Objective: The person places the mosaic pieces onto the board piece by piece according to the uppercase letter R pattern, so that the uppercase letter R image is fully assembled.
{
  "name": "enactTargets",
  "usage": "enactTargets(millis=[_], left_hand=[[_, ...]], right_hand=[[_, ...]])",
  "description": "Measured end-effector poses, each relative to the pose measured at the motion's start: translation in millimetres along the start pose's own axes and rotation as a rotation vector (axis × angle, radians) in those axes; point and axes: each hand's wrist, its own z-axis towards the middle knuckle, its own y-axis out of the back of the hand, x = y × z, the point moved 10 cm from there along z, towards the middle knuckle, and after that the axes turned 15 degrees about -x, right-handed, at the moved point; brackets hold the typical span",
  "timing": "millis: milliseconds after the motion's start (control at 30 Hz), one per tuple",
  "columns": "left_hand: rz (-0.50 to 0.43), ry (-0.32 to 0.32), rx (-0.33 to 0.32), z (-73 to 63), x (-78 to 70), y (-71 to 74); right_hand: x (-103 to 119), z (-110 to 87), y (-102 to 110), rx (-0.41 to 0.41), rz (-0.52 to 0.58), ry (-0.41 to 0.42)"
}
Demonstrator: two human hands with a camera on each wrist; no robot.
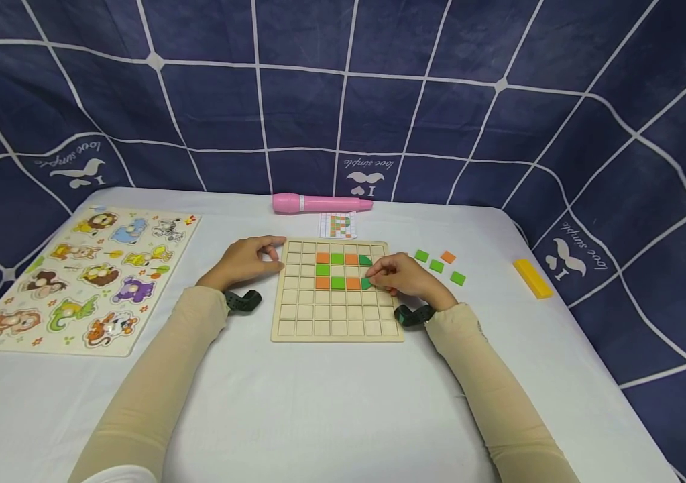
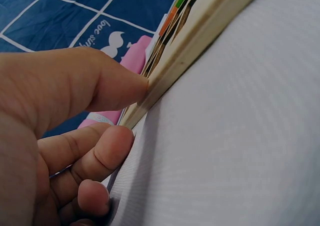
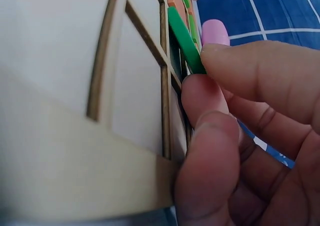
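Note:
A square wooden grid board [image 1: 330, 329] lies on the table, with orange, light green and dark green tiles in some cells. My left hand [image 1: 250, 259] is at its upper left edge; in the left wrist view the thumb [image 2: 122, 88] touches the board's side, and the other fingers bend loosely below. Over the board's right part, my right hand [image 1: 402, 275] pinches a dark green tile [image 3: 186, 41] between thumb and finger. That tile sits tilted at its cell. Another dark green tile with a rounded corner [image 1: 365, 259] lies two rows above.
Loose light green tiles [image 1: 436, 265] and an orange tile [image 1: 448, 257] lie right of the board. Behind it are a small pattern card [image 1: 339, 226] and a pink microphone-shaped toy [image 1: 321, 204]. An animal puzzle board [image 1: 107, 255] is at left, a yellow block [image 1: 532, 278] at right.

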Motion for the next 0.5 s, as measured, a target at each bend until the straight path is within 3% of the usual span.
enactTargets(millis=[267, 500], left_hand=[[0.010, 0.014, 0.006, -0.3, -0.4, 0.1], [0.005, 0.013, 0.004, 1.0, 2.5, -1.6]], right_hand=[[1.8, -0.1, 0.1, 0.014, 0.009, 0.030], [-3.3, -3.1, 7.7, 0.006, 0.122, 0.007]])
